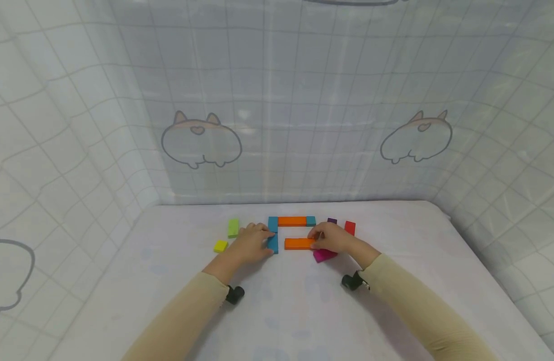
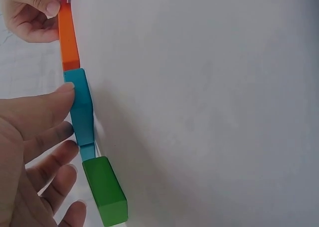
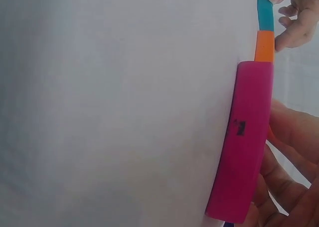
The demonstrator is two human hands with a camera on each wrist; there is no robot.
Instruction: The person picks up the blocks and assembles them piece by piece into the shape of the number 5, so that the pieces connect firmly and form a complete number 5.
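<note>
Nearer orange block (image 1: 297, 244) lies just apart at three o'clock from the nearer blue block (image 1: 272, 243); the right hand (image 1: 333, 237) pinches its three-o'clock end, the left hand (image 1: 250, 244), fingers loosely spread, only touches blue. Level pressure should keep edges square.

Left of the one magenta block (image 1: 324, 255) I count three blue blocks (image 1: 272, 223), two orange blocks (image 1: 298, 244), one lime block (image 1: 233, 228), one yellow block (image 1: 221, 246) and one green block (image 2: 105, 189); beyond it, one purple block (image 1: 332, 220) and one red block (image 1: 350, 227).

No text can be read; a small black mark (image 3: 240, 127) on the magenta block (image 3: 245, 157) is illegible.
</note>
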